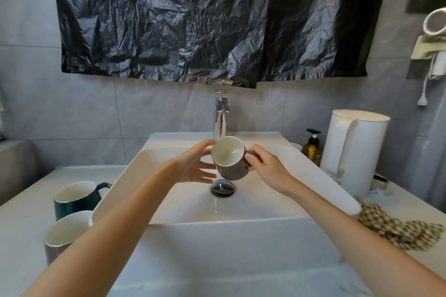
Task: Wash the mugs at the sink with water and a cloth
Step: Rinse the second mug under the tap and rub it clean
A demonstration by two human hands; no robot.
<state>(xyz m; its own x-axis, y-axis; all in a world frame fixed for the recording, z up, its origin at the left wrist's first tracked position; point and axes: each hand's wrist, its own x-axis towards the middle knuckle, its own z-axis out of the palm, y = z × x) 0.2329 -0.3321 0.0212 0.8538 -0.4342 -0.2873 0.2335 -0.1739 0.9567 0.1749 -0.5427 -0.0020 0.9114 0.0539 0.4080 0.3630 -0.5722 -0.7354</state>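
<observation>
Being held by its handle in the right hand (268, 171), left hand (193, 167) open alongside, the grey ceramic mug (229, 169) is being tipped (dark green mug (75, 201), second grey mug (60, 239), checked cloth (395, 229) waiting).

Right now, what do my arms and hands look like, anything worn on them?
The left arm and right arm are bare to the frame edge, no sleeves showing. The left hand and right hand wear no gloves; no watch, bracelet or ring is visible.
</observation>
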